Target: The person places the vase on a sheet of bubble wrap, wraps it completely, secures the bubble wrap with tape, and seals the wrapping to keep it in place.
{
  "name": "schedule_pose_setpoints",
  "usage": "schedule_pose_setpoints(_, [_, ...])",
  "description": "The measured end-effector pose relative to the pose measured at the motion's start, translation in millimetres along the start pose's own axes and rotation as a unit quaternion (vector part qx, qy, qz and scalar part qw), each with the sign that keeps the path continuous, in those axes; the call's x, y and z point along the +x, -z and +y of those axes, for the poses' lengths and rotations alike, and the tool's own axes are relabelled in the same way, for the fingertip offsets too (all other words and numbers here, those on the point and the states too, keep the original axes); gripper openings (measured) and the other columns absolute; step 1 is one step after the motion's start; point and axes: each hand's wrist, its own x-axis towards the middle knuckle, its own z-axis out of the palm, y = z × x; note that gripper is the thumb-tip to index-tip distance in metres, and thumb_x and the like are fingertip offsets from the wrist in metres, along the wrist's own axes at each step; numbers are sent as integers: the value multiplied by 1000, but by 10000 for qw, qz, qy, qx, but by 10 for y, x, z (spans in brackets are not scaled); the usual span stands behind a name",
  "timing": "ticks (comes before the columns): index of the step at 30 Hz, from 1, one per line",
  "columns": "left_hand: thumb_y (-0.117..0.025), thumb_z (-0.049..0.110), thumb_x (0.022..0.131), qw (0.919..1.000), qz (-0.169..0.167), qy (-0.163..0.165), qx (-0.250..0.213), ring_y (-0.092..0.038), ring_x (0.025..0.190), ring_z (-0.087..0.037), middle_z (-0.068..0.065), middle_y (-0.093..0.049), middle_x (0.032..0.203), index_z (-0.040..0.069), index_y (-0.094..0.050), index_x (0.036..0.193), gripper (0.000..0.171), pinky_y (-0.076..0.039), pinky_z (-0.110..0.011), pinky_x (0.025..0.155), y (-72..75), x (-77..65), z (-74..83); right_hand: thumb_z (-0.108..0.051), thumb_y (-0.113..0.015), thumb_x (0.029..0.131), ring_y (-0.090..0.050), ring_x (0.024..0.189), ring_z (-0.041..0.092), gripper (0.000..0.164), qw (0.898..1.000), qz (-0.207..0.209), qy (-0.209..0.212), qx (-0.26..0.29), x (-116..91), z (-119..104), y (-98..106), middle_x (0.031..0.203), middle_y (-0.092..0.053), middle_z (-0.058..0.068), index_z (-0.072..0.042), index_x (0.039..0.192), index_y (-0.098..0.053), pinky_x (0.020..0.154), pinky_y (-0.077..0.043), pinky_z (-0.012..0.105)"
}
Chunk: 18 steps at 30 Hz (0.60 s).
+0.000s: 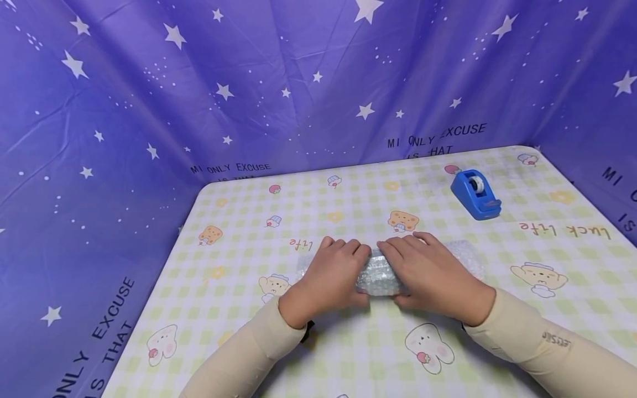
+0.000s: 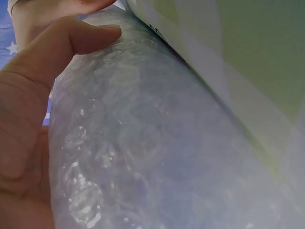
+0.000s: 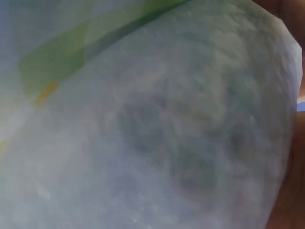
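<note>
A roll of clear bubble wrap [image 1: 380, 276] lies across the table in front of the person, its ends sticking out to either side. The left hand [image 1: 333, 273] grips it left of its middle, fingers over the far side and thumb on the near side. Close by on the right, the right hand [image 1: 430, 273] holds it in the same way. Rounded bubble wrap [image 2: 143, 133] fills much of the left wrist view, with the left thumb [image 2: 90, 38] along its edge. In the right wrist view the wrap [image 3: 181, 129] looks blurred. Whatever is inside the roll is hidden.
A blue tape dispenser [image 1: 475, 193] with a roll of tape stands at the back right of the table. The table [image 1: 239, 309] has a green-and-white checked cover with cartoon prints. Purple star-printed curtains [image 1: 298, 83] hang behind it and at both sides.
</note>
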Motion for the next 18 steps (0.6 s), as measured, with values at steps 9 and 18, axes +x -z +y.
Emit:
schedule_pose_setpoints(9, [-86, 54, 64, 9999, -4, 19, -158, -63, 86, -16, 5, -66, 107, 16, -62, 124, 75, -40, -35, 79, 2, 3, -9, -51, -94, 57, -66, 112, 32, 99, 9998, 4, -136, -120, -4, -25, -74, 122, -66, 13, -2, 134, -54, 104, -45, 58])
schedule_pose_setpoints(18, [-82, 54, 68, 10000, -37, 23, -61, -62, 85, -16, 5, -64, 106, 15, -61, 125, 73, -40, -36, 79, -4, -2, -7, -48, -91, 57, -67, 106, 32, 95, 9999, 110, -20, 62, 14, 16, -81, 116, -68, 13, 0, 131, -56, 102, -46, 58])
